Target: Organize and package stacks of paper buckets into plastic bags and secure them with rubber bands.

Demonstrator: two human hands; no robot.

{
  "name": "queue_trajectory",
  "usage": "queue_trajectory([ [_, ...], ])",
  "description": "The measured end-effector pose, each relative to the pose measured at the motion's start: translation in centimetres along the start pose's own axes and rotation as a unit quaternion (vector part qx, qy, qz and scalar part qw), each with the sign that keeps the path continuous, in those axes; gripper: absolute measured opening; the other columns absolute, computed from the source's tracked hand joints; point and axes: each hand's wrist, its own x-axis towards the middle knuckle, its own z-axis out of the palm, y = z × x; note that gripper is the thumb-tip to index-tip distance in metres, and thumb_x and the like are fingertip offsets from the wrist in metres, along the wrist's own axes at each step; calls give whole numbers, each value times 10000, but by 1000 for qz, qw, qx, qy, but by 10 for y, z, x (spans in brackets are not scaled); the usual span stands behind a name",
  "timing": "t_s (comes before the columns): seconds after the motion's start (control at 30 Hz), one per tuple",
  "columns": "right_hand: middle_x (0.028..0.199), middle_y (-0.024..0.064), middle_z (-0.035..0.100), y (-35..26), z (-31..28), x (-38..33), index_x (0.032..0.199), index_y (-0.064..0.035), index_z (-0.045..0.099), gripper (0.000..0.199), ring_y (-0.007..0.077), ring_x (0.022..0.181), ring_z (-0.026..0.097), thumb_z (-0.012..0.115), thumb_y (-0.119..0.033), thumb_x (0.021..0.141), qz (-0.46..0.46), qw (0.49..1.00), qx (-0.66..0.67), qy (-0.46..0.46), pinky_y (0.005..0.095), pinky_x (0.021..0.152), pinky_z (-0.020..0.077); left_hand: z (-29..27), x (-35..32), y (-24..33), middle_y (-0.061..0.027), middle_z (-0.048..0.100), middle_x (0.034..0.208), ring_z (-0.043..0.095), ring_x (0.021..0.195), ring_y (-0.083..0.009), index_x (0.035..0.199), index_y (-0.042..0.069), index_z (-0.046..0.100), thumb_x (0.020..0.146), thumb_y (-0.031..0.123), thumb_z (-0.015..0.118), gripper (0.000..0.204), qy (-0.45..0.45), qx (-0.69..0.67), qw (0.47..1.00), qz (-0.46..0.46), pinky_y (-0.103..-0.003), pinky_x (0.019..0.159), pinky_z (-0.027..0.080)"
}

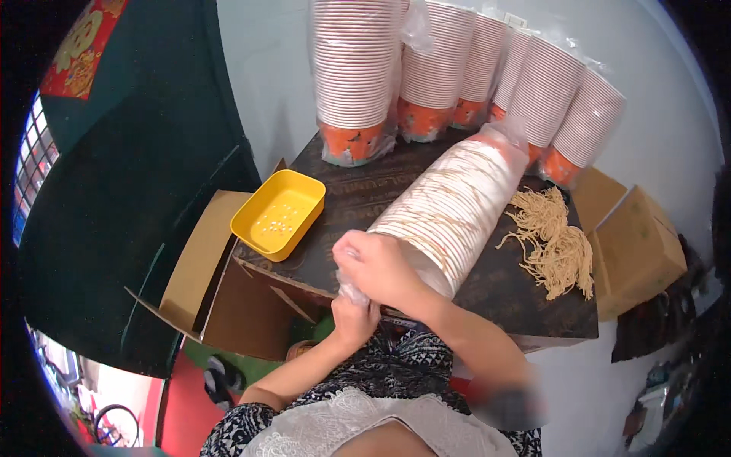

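Observation:
A long stack of white paper cups [449, 206] in a clear plastic bag lies slantwise on the dark tabletop. Thin tan strands run along and across the stack; I cannot tell whether they are inside or outside the bag. At the stack's near end, my right hand [381, 266] is closed on the gathered plastic bag [349, 288]. Just below it, my left hand [356, 320] pinches the same bunched plastic. The hands nearly touch, and the fingers hide part of the bag's mouth. Right of the stack lie loose bundles of tan string [554, 244].
Upright bagged stacks of cups [352, 76] with orange bases line the table's back. A yellow tray [304, 225] holding small white bits sits at the left. Open cardboard boxes [640, 240] flank the table [495, 301]. Dark shoes [219, 381] lie on the floor at lower left.

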Motion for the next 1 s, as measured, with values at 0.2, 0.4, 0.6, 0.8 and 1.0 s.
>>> queue_trajectory([
  [0.2,746,263,639,16,31,28,738,56,653,182,424,745,649,611,-107,806,-9,988,-149,-43,486,668,519,-17,-8,-9,-174,595,809,609,674,-339,1056,-24,531,709,-30,668,373,78,-22,996,-32,-388,587,489],
  [0.4,777,273,648,22,30,20,773,49,671,299,435,780,652,603,-231,852,55,980,-148,-125,495,698,517,-29,-10,-20,-166,611,894,638,731,-338,1090,13,588,682,-76,668,425,65,11,993,95,-381,611,527],
  [0.6,739,242,650,19,41,-2,927,39,637,294,409,724,648,604,-251,889,-49,999,-10,-10,475,645,502,-39,-5,-13,-136,560,807,593,671,-321,999,23,620,677,-63,668,336,50,25,996,74,-399,556,496],
  [0.8,629,158,581,29,25,-104,867,-5,614,51,307,532,597,634,-26,825,-199,972,-69,100,382,503,465,-59,7,5,-142,551,805,590,667,-330,946,14,612,714,-6,655,237,-13,42,999,4,-413,572,501],
  [1.0,658,60,613,65,61,-121,938,-6,585,65,106,515,567,614,-36,888,46,983,163,76,272,462,440,-62,10,12,-173,610,836,633,732,-350,873,-16,648,736,7,654,139,-83,18,995,-61,-428,625,516],
])
